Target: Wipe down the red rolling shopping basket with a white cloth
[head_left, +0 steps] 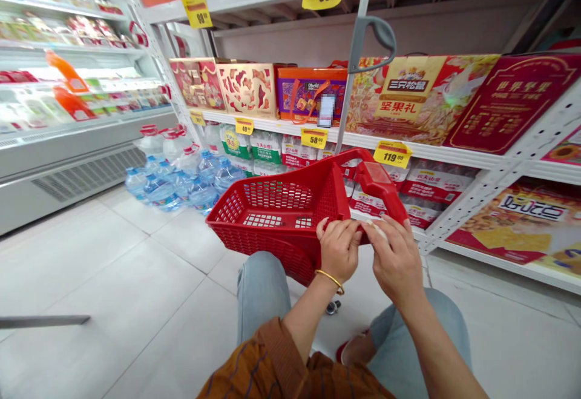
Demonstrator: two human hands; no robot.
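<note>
Two hands (pixel 339 249) (pixel 397 258) meet at a red basket (pixel 261 252), slotted base (pixel 289 222) visible.

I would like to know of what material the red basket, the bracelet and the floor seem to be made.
The red basket is most likely moulded plastic with a satin sheen: its walls have regular openings. The bracelet looks like polished, gold-coloured metal, judging by its shine; plating cannot be told. The floor: pale, smooth tiles, perhaps ceramic, with straight joints.

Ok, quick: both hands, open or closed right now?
Left hand: curled at the basket's edge; whether it grips cannot be told.
Right hand: closed on a white scrap.
</note>
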